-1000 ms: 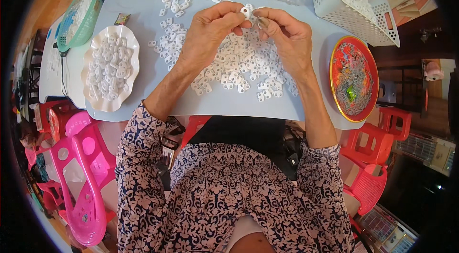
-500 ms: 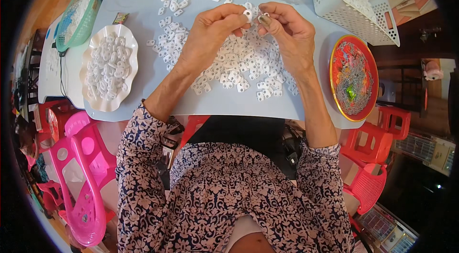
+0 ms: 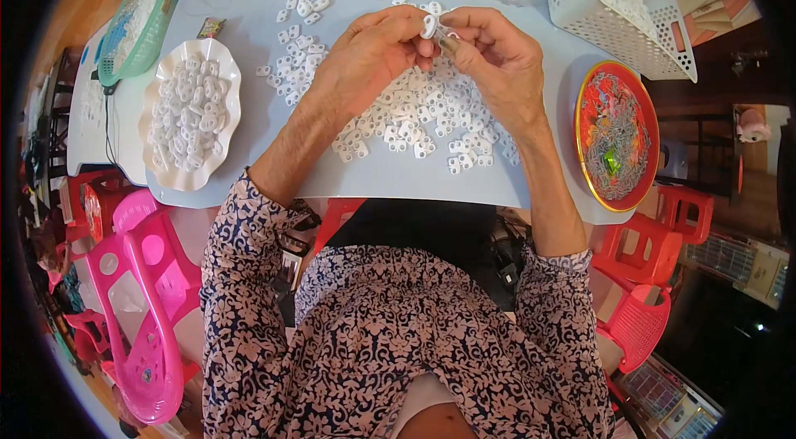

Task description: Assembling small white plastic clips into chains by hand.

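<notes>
Left hand (image 3: 365,58) and right hand (image 3: 497,66) meet above the table (image 3: 398,182), both grips pinching one white piece (image 3: 429,24); a heaped plate (image 3: 192,111) suggests some done; the large loose pile (image 3: 414,120) suggests most remains.

Small multicoloured wrapper (image 3: 211,27) on table, between green basket and white plate.

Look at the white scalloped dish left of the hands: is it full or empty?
Full. The white scalloped dish is heaped with small white plastic pieces covering nearly its whole floor; only the wavy rim shows bare.
</notes>
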Motion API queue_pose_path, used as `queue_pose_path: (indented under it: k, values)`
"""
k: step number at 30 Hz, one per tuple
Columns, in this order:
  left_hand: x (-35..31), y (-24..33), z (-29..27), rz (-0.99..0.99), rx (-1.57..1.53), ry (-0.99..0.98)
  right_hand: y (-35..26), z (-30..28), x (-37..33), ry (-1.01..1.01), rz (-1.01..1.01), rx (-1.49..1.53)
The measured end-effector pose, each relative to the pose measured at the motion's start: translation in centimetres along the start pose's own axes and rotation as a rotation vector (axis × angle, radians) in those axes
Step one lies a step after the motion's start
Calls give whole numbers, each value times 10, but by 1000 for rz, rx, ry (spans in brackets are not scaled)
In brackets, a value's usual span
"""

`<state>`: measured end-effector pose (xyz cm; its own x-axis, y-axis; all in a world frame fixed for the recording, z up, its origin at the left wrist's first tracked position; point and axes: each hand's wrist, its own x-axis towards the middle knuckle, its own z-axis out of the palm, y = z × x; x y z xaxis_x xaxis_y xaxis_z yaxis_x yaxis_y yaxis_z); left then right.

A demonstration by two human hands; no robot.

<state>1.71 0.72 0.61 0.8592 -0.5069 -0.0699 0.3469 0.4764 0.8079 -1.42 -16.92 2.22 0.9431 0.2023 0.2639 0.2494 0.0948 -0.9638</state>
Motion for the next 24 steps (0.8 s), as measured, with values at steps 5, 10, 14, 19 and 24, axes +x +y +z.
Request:
queue_pose_path:
  k: [5, 10, 14, 19, 24]
  values:
    - [0, 0, -1, 17, 61, 38, 2, 0, -1, 10, 9, -31]
    - [-2, -1, 5, 35, 109, 86, 2, -2, -1, 48, 9, -64]
    - [-3, -2, 6, 72, 243, 99, 5, -3, -1, 122, -20, -4]
    - [-5, -7, 10, 61, 247, 76, 11, -2, 0, 158, 71, 144]
    - [-5, -13, 8, 87, 287, 101, 12, 1, 2, 130, 70, 151]
